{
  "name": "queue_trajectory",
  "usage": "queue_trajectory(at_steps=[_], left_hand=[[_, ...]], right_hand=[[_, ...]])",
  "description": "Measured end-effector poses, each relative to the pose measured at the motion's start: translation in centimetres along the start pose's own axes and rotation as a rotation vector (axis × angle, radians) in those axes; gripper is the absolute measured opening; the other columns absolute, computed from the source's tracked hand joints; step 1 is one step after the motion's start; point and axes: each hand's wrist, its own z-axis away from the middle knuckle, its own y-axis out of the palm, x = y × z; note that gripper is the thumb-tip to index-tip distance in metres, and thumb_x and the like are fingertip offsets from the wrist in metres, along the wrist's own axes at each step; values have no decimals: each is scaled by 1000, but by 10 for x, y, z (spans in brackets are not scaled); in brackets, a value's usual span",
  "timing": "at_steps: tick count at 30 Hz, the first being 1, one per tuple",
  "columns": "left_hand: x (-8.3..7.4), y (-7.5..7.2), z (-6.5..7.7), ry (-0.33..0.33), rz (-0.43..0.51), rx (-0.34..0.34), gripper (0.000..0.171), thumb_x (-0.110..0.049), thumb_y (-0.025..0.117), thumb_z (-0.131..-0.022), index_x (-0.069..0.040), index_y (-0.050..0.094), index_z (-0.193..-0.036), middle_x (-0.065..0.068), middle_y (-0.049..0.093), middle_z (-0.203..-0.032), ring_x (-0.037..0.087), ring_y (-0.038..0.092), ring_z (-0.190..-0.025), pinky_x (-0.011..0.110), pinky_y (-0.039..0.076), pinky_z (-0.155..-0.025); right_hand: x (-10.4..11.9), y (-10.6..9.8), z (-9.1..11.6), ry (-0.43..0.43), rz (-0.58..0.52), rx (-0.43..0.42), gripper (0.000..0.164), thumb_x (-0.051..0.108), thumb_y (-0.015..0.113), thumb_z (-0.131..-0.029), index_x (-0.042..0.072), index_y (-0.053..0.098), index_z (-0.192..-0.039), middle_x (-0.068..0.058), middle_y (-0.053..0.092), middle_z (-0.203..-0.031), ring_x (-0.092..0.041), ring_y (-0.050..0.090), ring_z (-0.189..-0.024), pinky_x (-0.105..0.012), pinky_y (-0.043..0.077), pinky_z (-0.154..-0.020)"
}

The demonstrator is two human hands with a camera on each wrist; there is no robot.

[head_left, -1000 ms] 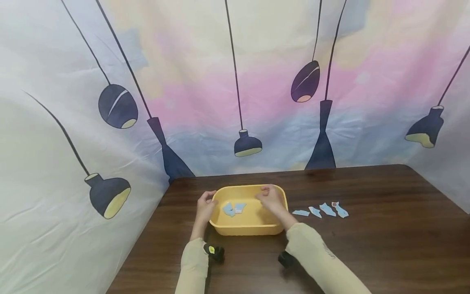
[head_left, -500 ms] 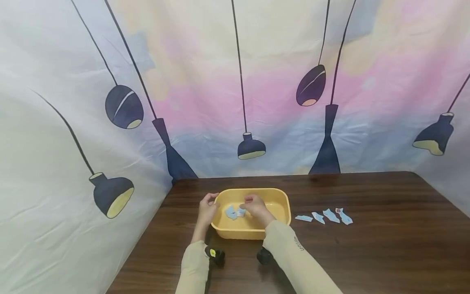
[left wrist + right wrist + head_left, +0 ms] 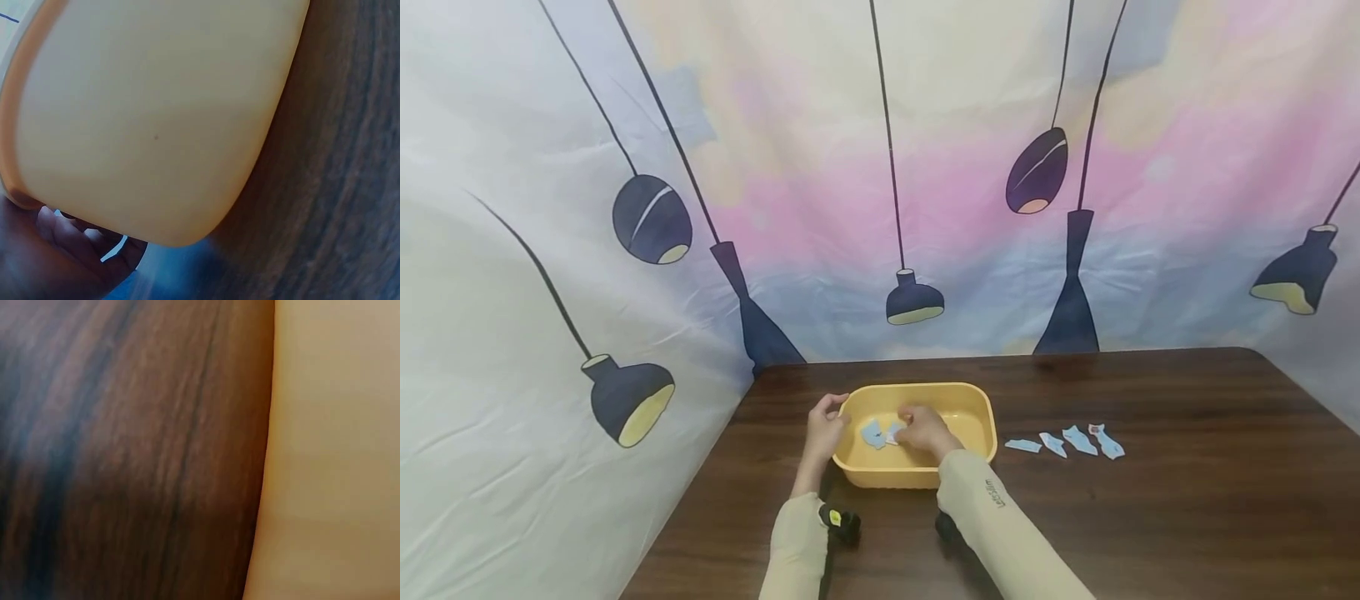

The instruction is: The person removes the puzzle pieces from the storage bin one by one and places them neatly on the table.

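Note:
A yellow plastic basin (image 3: 887,477) stands on the table. My left hand (image 3: 825,432) grips its rim at the left end; in the left wrist view that hand's curled fingers (image 3: 75,240) show beside the basin's outer wall. Inside the basin my right hand (image 3: 927,431) is lowered, pinching a torn light-blue and white paper piece (image 3: 892,433) at the bottom, its fingertips partly hidden. Just left of that piece lies another torn blue paper piece (image 3: 873,434). The right wrist view has only the basin's wall (image 3: 331,450) and wood, no fingers.
Several torn blue paper pieces (image 3: 1078,440) lie in a row on the dark wooden table (image 3: 1187,500), right of the basin. A cloth backdrop (image 3: 820,167) printed with lamps hangs behind the table's far edge.
My right hand has moved left from the basin's right side to the paper pieces. The piece by its fingers has turned slightly. The left hand stays at the rim.

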Motion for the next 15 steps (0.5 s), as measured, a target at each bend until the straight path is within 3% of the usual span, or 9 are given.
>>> queue_trajectory(at_steps=[4, 7, 15], left_hand=[[-2, 0, -2, 3, 15, -6, 40, 7, 51, -83, 2, 60, -122, 29, 66, -75, 17, 57, -56, 26, 48, -52], [-2, 0, -2, -5, 18, 10, 40, 7, 51, -84, 3, 59, -123, 28, 65, -72, 17, 57, -55, 25, 47, -52], [-4, 0, 1, -2, 12, 7, 40, 5, 51, -85, 3, 59, -124, 34, 68, -86, 19, 63, -63, 29, 51, -56]], right_hand=[[0, -1, -2, -45, 89, 30, 44, 10, 69, -85, 3, 63, -128, -18, 60, -134, -38, 55, -124, -48, 44, -105], [-1, -1, -3, -34, 124, 33, 36, 11, 71, -84, 4, 68, -120, -19, 63, -127, -35, 59, -116, -47, 47, -100], [-4, 1, -4, 4, 102, -23, 38, 11, 74, -80, -5, 61, -111, -18, 64, -113, -29, 59, -99, -41, 49, -91]])
